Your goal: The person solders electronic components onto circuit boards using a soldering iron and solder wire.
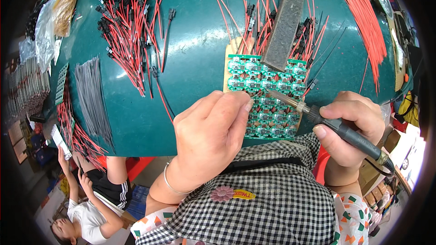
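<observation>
My right hand (pixel 354 124) grips a soldering iron (pixel 352 139) by its dark handle. The iron's tip points left and down at a panel of small green circuit boards (pixel 272 117), touching it or just above it. Close to the tip, my left hand (pixel 211 124) pinches a thin wire between thumb and forefinger; most of it is hidden by the fingers. Beneath the panel lies a tan board (pixel 228 66). A heavy dark bar (pixel 286 22) rests across the panel's far edge, over red and black wires with black connectors (pixel 250 18) that spread out behind it.
On the green table (pixel 195 50) lie a pile of red-and-black connector leads (pixel 131 41), a grey wire bundle (pixel 94 102) and a red wire bundle (pixel 367 34). Plastic bags (pixel 45 36) sit at the far left. Another person (pixel 97 220) sits at lower left, holding a white strip.
</observation>
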